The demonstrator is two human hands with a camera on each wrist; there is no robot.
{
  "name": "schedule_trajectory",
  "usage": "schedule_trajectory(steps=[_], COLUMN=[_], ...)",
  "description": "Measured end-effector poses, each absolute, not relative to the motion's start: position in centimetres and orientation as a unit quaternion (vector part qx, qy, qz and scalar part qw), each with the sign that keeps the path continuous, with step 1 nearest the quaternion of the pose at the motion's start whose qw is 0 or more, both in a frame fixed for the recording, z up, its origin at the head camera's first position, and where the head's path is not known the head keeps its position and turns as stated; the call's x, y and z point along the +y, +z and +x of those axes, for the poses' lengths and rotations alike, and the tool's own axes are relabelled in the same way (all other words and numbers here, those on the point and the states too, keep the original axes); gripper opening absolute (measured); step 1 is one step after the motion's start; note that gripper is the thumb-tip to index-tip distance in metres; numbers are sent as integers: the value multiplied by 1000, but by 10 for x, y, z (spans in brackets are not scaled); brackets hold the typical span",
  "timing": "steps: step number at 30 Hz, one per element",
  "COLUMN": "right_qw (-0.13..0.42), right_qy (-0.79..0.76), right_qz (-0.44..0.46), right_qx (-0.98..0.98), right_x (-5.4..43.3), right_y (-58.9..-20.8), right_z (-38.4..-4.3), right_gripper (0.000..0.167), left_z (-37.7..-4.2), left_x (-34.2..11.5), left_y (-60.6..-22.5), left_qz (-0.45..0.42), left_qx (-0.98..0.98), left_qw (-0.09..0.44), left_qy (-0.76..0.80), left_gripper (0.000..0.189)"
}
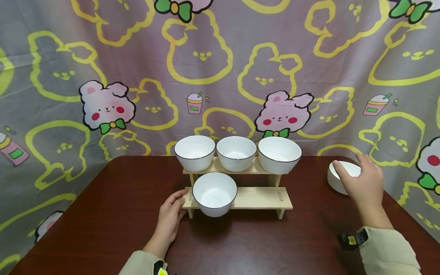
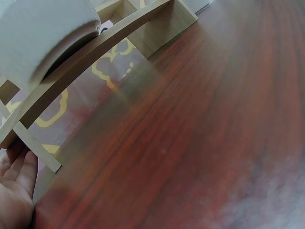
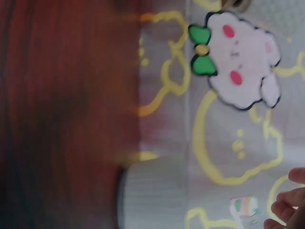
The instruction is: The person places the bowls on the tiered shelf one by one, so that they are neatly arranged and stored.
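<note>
At the left end of a two-tier wooden stand (image 1: 261, 197), my left hand (image 1: 170, 214) grips the lower board's edge. In the left wrist view its fingers (image 2: 26, 174) reach under the board by the leg. A white bowl (image 1: 214, 191) with a dark rim sits on the lower tier's left part. Three more white bowls (image 1: 236, 152) stand side by side on the upper tier. My right hand (image 1: 368, 187), thumb and fingers spread, is over the near side of another white bowl (image 1: 338, 183) on the table; it holds nothing.
The dark red-brown table (image 1: 137, 179) carries the stand near its middle. Behind it and along both sides hangs a cartoon-patterned curtain (image 1: 220, 76). The bowl at the right stands close to the table's back right edge, near the curtain.
</note>
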State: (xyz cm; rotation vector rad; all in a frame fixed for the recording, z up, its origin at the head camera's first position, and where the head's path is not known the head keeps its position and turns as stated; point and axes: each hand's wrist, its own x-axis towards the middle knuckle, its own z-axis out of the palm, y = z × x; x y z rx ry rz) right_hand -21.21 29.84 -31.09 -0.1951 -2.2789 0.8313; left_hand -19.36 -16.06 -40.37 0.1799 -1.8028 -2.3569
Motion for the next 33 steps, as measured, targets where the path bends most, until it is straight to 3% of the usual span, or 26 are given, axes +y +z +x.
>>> schedule_trajectory(steps=[8,14,33], right_qw=[237,185,151], right_qy=[298,304,357], right_qz=[-133,-174,-253], right_qx=[-915,-918,-886], right_x=[330,345,340], right_y=[-333,-345,-362], right_z=[-230,-242,-262], right_gripper=[92,104,125], left_z=[-193,-193,-193], left_x=[-160,-160,-160], left_y=[-403,-405,-402], left_qz=[62,55,53], left_qx=[-611,-613,-616], left_qw=[83,78,76], left_qy=[-785,-784,-783], left_gripper=[29,31,32])
